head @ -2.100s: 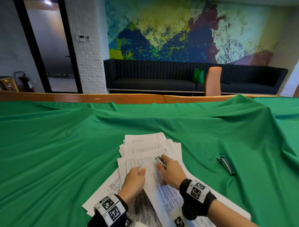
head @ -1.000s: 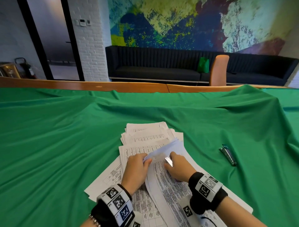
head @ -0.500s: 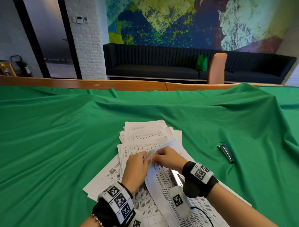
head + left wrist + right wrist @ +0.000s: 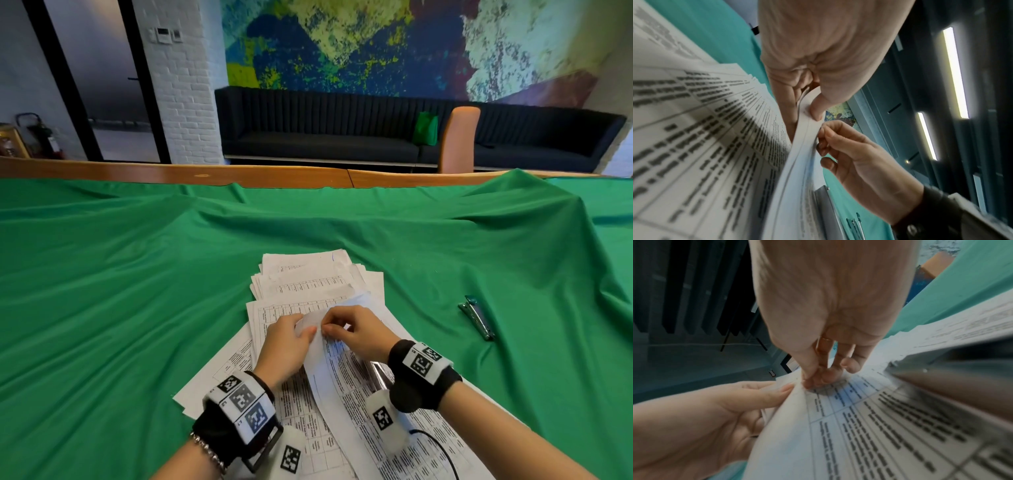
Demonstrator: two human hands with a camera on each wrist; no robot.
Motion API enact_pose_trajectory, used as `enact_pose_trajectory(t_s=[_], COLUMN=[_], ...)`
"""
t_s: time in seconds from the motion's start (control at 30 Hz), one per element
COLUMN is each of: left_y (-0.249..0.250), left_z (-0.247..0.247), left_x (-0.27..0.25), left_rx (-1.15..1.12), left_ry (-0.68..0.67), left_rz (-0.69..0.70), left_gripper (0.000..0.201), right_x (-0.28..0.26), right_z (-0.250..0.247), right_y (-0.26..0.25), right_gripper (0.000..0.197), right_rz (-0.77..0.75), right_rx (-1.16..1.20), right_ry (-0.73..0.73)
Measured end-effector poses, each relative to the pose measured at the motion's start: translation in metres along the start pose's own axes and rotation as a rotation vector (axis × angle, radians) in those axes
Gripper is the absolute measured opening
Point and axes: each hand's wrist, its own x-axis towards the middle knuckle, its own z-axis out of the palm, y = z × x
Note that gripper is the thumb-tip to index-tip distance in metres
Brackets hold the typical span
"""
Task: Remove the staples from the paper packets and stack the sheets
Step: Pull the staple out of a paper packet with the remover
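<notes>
Grip: both hands pinch my packet (image 4: 317, 346) corner, left hand (image 4: 286, 346) beneath, right hand (image 4: 356, 334) picking.
Pile: loose sheets (image 4: 305, 284) lie beyond; stapled work remains.
Staple: probably still in; too small to see.

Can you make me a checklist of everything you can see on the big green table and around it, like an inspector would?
Surface: green cloth, wrinkled, over a wood-edged table.
Job's things: lifted paper packet, its top corner held up; loose sheets piled behind it; silver tool lying on the papers under the right wrist.
Clutter: stapler on the cloth to the right, apart from the papers.
Hands: left hand pinches the packet's corner; right hand pinches the same corner.
Cables: black cable over the papers by the right forearm.
Surroundings: dark sofa, painted wall, orange chair back.
</notes>
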Motion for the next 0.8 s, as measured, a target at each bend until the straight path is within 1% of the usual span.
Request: enact_pose_trajectory(t_s=[0.17,0.27,0.37,0.43,0.5,0.57,0.7,0.8], left_y=[-0.001,-0.002,-0.005,-0.005,-0.004,-0.004,-0.002,0.002], left_z=[-0.001,-0.001,-0.002,-0.003,-0.004,-0.004,-0.006,-0.009], left_x=[0.006,0.007,0.006,0.004,0.005,0.006,0.005,0.004], left_rx=[-0.098,-0.116,-0.102,-0.09,-0.065,-0.04,-0.018,-0.025], left_ry=[-0.024,-0.036,-0.036,-0.037,-0.037,-0.04,-0.068,-0.061], left_rz=[-0.089,-0.122,-0.127,-0.116,-0.105,-0.094,-0.058,-0.038], left_gripper=[0.014,0.013,0.015,0.016,0.017,0.02,0.026,0.037], right_x=[0.004,0.009,0.014,0.015,0.013,0.012,0.017,0.024], right_z=[-0.004,-0.007,-0.016,-0.02,-0.018,-0.013,-0.008,-0.011], right_y=[-0.001,-0.004,-0.006,-0.007,-0.011,-0.015,-0.02,-0.023], right_gripper=[0.01,0.012,0.011,0.009,0.008,0.009,0.007,0.007], right_rz=[-0.043,-0.048,-0.078,-0.179,-0.296,-0.36,-0.384,-0.362], right_rx=[-0.052,-0.179,-0.283,-0.327,-0.407,-0.483,-0.56,-0.565], right_ry=[-0.021,-0.051,0.043,0.099,0.057,-0.013,-0.062,-0.103])
